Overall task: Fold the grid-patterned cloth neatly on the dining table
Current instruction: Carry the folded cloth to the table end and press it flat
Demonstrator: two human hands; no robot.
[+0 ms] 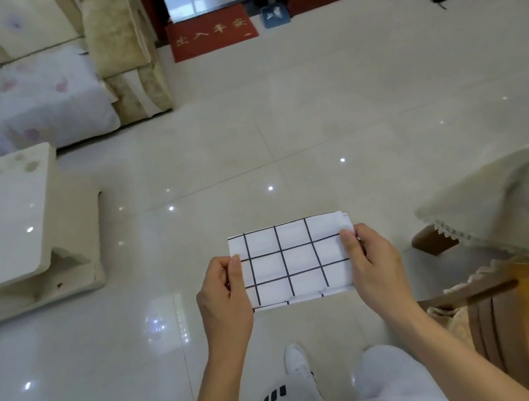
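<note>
The grid-patterned cloth [295, 261], white with black lines, is folded into a small flat rectangle and held in the air above the tiled floor. My left hand [223, 297] pinches its left edge with thumb on top. My right hand [371, 261] pinches its right edge the same way. The dining table [511, 192], under a pale lace-edged cover, shows only at the right edge of the view, apart from the cloth.
A wooden chair [501, 301] with a cushion stands below the table at right. A white coffee table [7, 227] is at left, a sofa [39, 80] behind it. A red doormat [212, 33] lies by the far door. My legs and a white shoe [297, 363] show below.
</note>
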